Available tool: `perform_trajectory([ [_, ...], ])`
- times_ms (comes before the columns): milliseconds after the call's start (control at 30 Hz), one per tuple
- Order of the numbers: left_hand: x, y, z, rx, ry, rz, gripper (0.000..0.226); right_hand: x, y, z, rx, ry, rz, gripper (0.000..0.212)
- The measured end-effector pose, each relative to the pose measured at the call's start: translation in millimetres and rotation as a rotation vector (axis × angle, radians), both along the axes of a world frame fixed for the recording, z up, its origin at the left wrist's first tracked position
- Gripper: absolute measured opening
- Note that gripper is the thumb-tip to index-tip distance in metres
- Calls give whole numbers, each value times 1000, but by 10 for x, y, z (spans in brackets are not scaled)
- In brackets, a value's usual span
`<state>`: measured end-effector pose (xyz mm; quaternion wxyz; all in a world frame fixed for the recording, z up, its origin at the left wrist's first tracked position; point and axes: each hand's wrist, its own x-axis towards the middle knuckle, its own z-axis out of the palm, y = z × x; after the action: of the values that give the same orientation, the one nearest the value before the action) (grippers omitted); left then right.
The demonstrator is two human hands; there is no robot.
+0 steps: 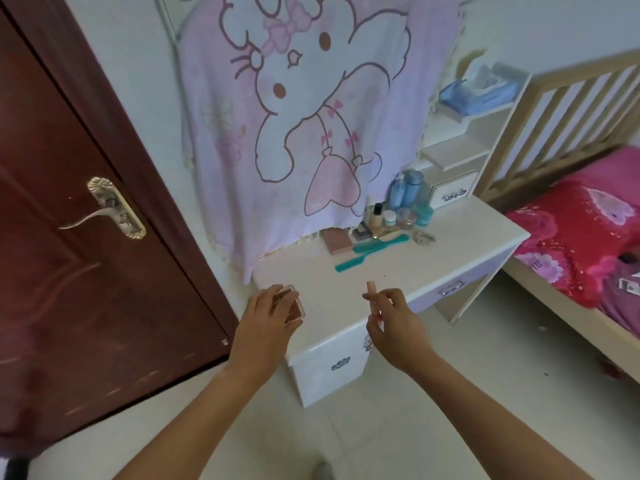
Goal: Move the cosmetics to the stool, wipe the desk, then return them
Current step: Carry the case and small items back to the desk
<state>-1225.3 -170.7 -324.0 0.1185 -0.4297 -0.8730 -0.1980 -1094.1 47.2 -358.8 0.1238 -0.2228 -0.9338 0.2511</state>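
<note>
My left hand is shut on a small clear compact case with a brown inside, held over the near left part of the white desk. My right hand pinches a slim beige tube upright above the desk's front edge. At the back of the desk stand several blue bottles, a foundation bottle and small jars. Two teal combs and a pink flat box lie in front of them. No stool is in view.
A pink cartoon cloth hangs over the wall behind the desk. A dark red door stands at the left. A bed with red bedding and wooden rails is at the right. A shelf unit holds tissue packs.
</note>
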Motion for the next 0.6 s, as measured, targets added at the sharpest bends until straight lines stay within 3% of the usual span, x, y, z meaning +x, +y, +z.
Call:
perform_trajectory([
  [200,-872,865,105,-32,-34,-106,42,-685,866,194,67,-18,-108,46],
  [367,-1303,1614,189,-90,-23,-151,36,-898,1393,239,0,-2,-236,49],
  [600,-1483,2568,-313,-136,-137,-200,40,-1012,2259,-159,-44,-81,-269,44],
])
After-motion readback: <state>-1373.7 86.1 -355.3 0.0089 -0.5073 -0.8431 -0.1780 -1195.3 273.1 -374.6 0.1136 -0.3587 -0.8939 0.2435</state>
